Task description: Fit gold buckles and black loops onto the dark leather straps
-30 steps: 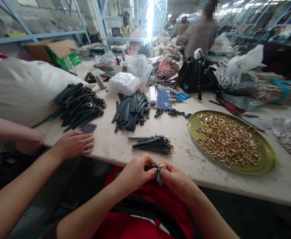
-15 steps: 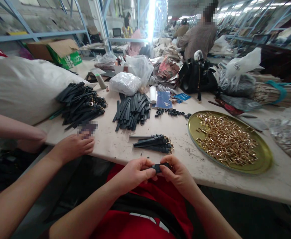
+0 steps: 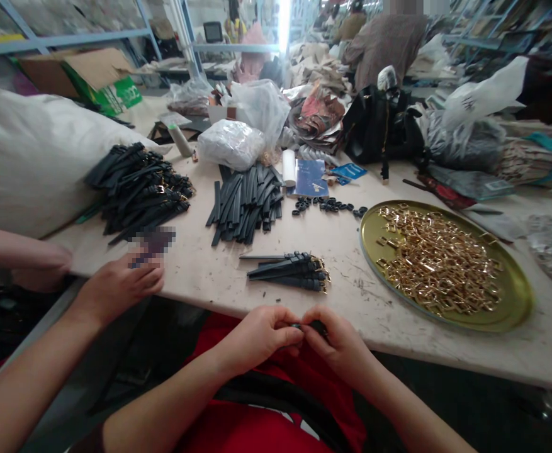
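On your left, a big white sack (image 3: 16, 145) bulges over the pale, scuffed table (image 3: 200, 277), with a blue shelf frame (image 3: 82, 41) and an opened carton (image 3: 101, 69) behind; a neighbour's hand (image 3: 115, 286) lies by the near edge, below a heap of buckled black straps (image 3: 138, 195); next come plain black strips (image 3: 242, 207) and, nearer you, a small buckled bundle (image 3: 289, 272); your left hand (image 3: 257, 333) has thumb and fingers pinched on a dark strap piece (image 3: 320, 326), which sits between your hands in front of the table edge; your right hand (image 3: 339, 346) is curled narrowly around it; further back are a glaring light (image 3: 284, 25), a person in brown (image 3: 386, 47) and a black bag (image 3: 379, 129); rightmost, a round golden tray (image 3: 516, 308) bears loose gold buckles (image 3: 445, 264); compared with half a second ago, your view has tipped downward, and your fingers now cover more of the strap piece.
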Demonstrator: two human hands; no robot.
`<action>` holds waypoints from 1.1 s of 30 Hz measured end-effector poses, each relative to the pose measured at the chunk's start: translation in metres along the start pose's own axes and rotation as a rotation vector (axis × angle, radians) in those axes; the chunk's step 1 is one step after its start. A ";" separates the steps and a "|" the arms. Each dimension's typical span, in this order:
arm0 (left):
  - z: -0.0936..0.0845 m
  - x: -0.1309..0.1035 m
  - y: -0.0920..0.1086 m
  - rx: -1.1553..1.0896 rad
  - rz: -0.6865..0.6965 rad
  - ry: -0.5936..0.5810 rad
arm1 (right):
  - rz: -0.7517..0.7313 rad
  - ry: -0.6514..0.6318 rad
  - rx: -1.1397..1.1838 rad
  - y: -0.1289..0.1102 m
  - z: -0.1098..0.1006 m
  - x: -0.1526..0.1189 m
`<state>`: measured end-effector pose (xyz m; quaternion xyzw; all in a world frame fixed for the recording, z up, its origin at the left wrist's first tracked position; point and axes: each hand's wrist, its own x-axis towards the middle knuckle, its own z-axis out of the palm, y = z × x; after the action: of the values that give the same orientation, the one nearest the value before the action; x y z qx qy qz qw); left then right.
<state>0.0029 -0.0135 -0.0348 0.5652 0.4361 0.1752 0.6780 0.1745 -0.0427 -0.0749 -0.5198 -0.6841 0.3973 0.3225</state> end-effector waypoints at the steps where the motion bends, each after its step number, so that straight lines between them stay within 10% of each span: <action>1: -0.002 0.002 0.000 0.019 0.023 0.003 | 0.045 0.023 0.027 0.002 0.001 0.002; 12: -0.015 0.032 0.007 0.262 0.118 0.122 | 0.029 0.145 -0.013 0.004 0.001 0.028; 20: -0.036 0.039 0.019 0.091 -0.032 -0.008 | 0.008 0.163 0.137 0.010 -0.006 0.040; 33: -0.041 0.039 0.013 0.621 0.123 0.028 | -0.050 0.316 -0.123 0.024 0.017 0.042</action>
<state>-0.0049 0.0441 -0.0375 0.7681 0.4430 0.0818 0.4551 0.1607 -0.0024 -0.1028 -0.5775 -0.6604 0.2599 0.4036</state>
